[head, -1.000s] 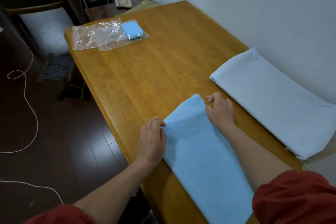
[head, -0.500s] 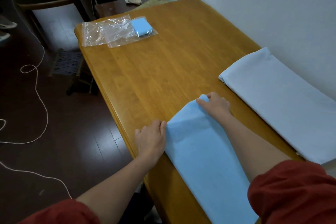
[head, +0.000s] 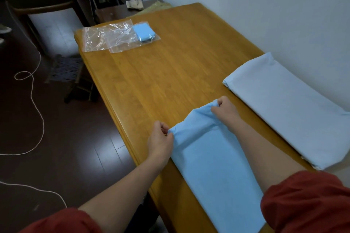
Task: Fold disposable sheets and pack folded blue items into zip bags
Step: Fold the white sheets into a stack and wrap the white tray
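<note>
A long wooden table (head: 170, 73) runs away from me towards 12 o'clock. At 3 o'clock a large, pale folded sheet (head: 284, 108) lies flat near the wall. A blue disposable sheet (head: 214, 166) stretches from 6 o'clock up to the middle, its far end lifted and bunched. Clear zip bags (head: 111, 38) lie at 11 o'clock, well apart from it. My left hand (head: 161, 140) pinches the sheet's far left corner and my right hand (head: 225, 109) pinches the far right one, fingers curled tight on the fabric. A small folded blue item (head: 143, 32) rests at the bags' right end. To fold well, I judge I should lift both corners level, keep the edge taut, and bring it squarely towards 6 o'clock.
</note>
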